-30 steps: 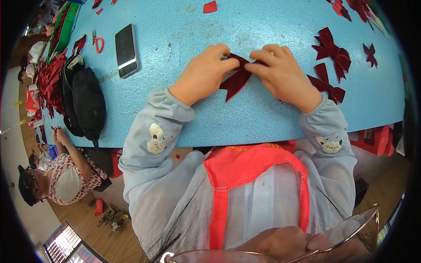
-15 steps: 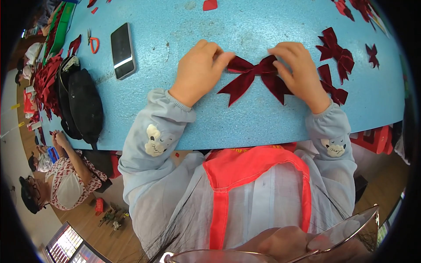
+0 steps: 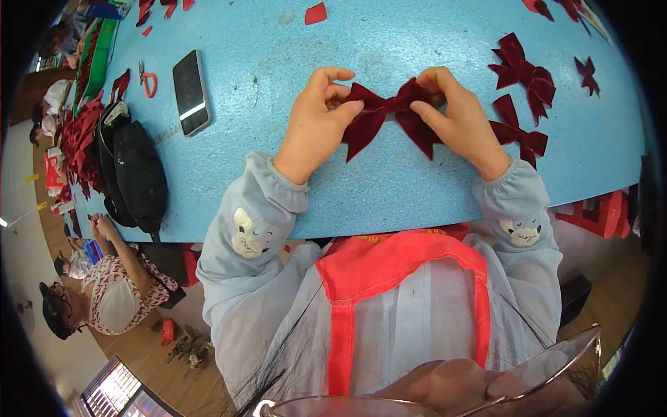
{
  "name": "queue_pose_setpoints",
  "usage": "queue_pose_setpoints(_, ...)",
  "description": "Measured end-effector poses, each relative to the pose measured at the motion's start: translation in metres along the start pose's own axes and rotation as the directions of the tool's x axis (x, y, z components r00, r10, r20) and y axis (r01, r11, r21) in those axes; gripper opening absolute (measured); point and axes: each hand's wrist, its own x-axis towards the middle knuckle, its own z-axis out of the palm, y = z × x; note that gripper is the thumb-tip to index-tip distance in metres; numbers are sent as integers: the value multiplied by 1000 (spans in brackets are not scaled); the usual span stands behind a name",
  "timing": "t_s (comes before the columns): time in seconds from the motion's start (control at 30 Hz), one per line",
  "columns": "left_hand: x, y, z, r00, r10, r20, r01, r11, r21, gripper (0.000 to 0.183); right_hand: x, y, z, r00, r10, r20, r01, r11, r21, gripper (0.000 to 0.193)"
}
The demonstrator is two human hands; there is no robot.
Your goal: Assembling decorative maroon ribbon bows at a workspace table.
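Observation:
A dark red velvet bow (image 3: pixel 397 105) is held between my two hands, just over the blue table. My left hand (image 3: pixel 316 121) pinches its left loop between thumb and fingers. On the opposite side, my right hand (image 3: pixel 460 117) grips the right loop, thumb in front and fingers behind. Both tails of the bow hang toward me. Close to my right wrist lies another velvet bow (image 3: pixel 520 132), and farther off is a fuller pair of bows (image 3: pixel 524 76) touching or overlapping. A small bow (image 3: pixel 587 75) rests at the far right.
Left on the blue table (image 3: pixel 264 201) are a phone (image 3: pixel 191 92), orange-handled scissors (image 3: pixel 147 80), a black bag (image 3: pixel 135 170) and a heap of red ribbon (image 3: pixel 83 146). A red scrap (image 3: pixel 315 13) lies at the far side. Another person (image 3: pixel 114 292) sits at the left edge.
Both hands have closed onto the bow's loops; the left fingers now pinch the left loop. The bow has shifted slightly left and its loops look fuller.

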Motion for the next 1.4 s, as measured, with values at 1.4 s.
queue_pose_setpoints(1.4, 11, 31, -49, 876, 482, 3, -350, 632, 692, 20, -38, 24, -108, 970, -181, 165, 244, 657, -714, 31)
